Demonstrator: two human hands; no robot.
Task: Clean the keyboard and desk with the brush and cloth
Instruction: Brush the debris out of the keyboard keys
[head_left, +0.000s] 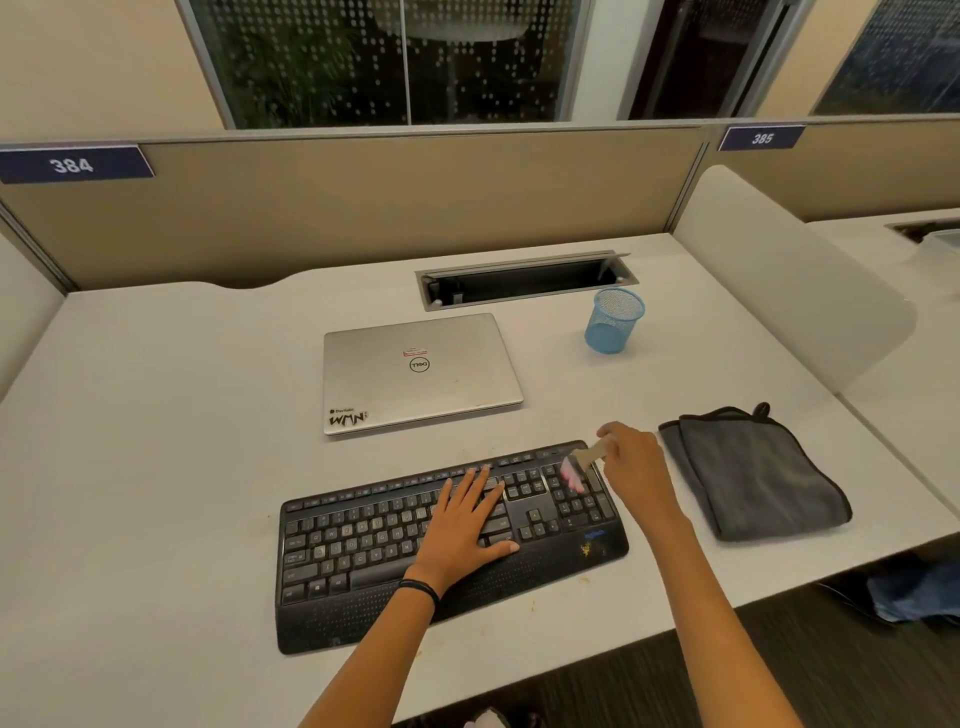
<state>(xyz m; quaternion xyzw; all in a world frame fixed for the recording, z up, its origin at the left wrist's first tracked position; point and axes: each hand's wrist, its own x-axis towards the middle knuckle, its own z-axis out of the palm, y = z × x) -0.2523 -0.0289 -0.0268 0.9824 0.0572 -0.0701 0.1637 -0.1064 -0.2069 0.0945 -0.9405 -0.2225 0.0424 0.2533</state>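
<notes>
A black keyboard (363, 551) lies on the white desk (156, 467) in front of me. My left hand (467, 525) rests flat on the keys right of the middle, fingers straight. My right hand (631, 462) grips a small brush (582, 464) with a pale handle and pink bristles. The bristles touch the number pad at the keyboard's right end. A folded grey cloth (753, 478) lies on the desk just right of the keyboard, untouched.
A closed silver laptop (415, 371) sits behind the keyboard. A blue mesh cup (613, 322) stands at the back right, near an open cable tray (524, 283). A white divider (789, 280) borders the desk on the right; beige partitions stand behind.
</notes>
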